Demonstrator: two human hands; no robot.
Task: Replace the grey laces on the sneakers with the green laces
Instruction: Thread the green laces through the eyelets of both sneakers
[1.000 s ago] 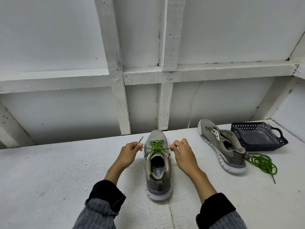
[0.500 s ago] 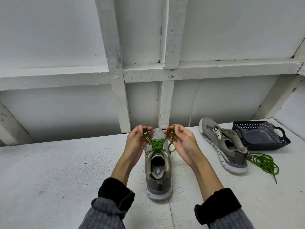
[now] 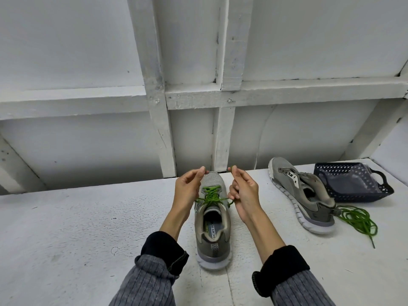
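Green lace (image 3: 210,196) crisscrosses the near sneaker (image 3: 212,219) on the table (image 3: 77,228); left hand (image 3: 187,188) and right hand (image 3: 244,193) each pinch a lace end, raised above the toe.

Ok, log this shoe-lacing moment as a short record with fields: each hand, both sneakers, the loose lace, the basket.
left hand: pinches a green lace end, raised
right hand: pinches the other end, raised
near sneaker: upright, green lace threaded
far sneaker: tipped on its side, unlaced
spare green lace: loose pile beside the far sneaker's heel
basket: dark, behind the far sneaker
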